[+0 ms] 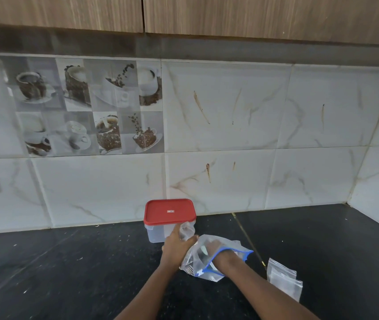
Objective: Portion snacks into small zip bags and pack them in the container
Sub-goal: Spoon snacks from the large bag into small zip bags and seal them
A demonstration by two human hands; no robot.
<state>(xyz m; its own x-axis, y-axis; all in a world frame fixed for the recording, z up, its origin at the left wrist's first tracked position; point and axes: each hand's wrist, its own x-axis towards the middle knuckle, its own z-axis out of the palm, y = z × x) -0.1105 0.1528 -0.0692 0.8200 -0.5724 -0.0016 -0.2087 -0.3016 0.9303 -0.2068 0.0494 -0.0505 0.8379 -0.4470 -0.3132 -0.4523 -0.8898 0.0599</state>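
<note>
A clear plastic container with a red lid stands shut on the black counter near the wall. In front of it lies a large clear zip bag with a blue mouth. My left hand grips the bag's upper corner. My right hand is pushed inside the bag through the blue opening, seen only through the plastic; whether it holds anything I cannot tell. Two small empty zip bags lie flat to the right.
The black speckled counter runs left and right, with a brass seam crossing it diagonally. White marble tiles form the wall behind and a corner at the far right. Wooden cabinets hang overhead.
</note>
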